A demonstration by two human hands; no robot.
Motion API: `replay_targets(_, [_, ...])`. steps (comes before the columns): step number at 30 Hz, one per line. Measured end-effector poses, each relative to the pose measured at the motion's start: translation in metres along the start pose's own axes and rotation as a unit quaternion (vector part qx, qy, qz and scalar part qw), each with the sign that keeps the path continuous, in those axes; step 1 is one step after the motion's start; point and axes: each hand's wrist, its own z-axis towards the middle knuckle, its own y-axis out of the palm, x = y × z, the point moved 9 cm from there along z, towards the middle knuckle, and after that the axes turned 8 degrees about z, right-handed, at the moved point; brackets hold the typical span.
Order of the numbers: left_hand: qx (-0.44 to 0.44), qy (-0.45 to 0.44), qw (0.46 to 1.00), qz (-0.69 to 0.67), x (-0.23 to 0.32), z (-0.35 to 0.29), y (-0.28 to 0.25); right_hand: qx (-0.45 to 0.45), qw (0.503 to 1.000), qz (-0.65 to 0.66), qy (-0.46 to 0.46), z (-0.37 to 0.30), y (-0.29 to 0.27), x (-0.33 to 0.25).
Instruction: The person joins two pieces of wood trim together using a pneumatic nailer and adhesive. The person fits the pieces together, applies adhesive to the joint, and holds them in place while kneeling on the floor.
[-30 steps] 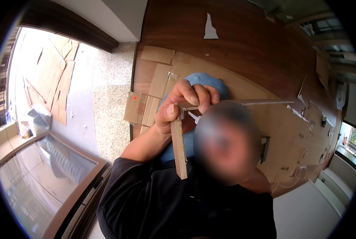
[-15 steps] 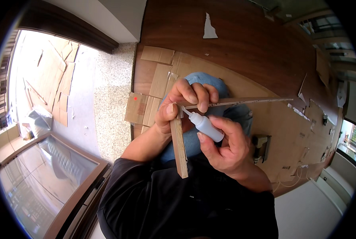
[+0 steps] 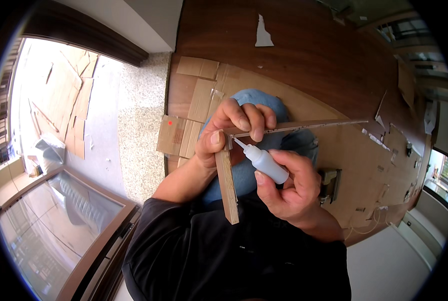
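My left hand (image 3: 229, 125) pinches two thin wooden strips where their ends meet in a corner. One wooden strip (image 3: 227, 188) runs from the corner down toward my chest. The other, a longer strip (image 3: 309, 126), stretches off to the right and tapers from view. My right hand (image 3: 294, 185) is closed around a small white squeeze bottle (image 3: 266, 164), which looks like a glue bottle. Its narrow nozzle points up and left, with the tip close to the inner side of the corner. Whether the tip touches the wood I cannot tell.
Flattened cardboard (image 3: 354, 175) covers the floor around my knees. A nail gun (image 3: 329, 184) lies on it to my right. A torn white scrap (image 3: 264, 34) is on the brown floor ahead. At lower left stands a framed glass panel (image 3: 63, 220), below a bright doorway.
My right hand has drawn the bottle slightly down and to the right, so its nozzle sits a little farther from the corner. The left hand and strips have barely moved.
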Motion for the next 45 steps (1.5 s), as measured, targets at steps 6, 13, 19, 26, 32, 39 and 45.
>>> replay_targets(6, [-0.012, -0.003, 1.000, 0.003, 0.001, 0.000, 0.001, -0.007, 0.999, -0.027, -0.032, 0.004, 0.002, -0.005])
replay_targets(13, [-0.019, -0.006, 1.000, -0.004, 0.002, -0.001, 0.002, -0.012, 0.998, -0.037, -0.051, 0.007, 0.005, -0.009])
replay_targets(19, [-0.022, -0.001, 1.000, 0.002, 0.002, -0.001, 0.002, -0.012, 0.993, -0.049, -0.103, 0.014, 0.007, -0.020])
replay_targets(26, [-0.024, 0.004, 1.000, 0.009, 0.002, 0.000, 0.003, -0.012, 0.982, -0.092, -0.165, 0.020, 0.006, -0.032])
replay_targets(32, [-0.028, 0.002, 0.999, 0.026, 0.001, 0.000, 0.002, -0.026, 0.994, -0.054, -0.091, 0.018, 0.003, -0.021])
replay_targets(39, [-0.028, -0.006, 0.999, 0.020, 0.001, -0.001, 0.001, -0.003, 0.991, 0.123, 0.045, -0.006, -0.002, 0.015])
replay_targets(45, [-0.025, -0.006, 0.999, 0.021, 0.003, -0.003, -0.002, -0.051, 0.974, 0.218, 0.048, -0.015, -0.008, 0.022])
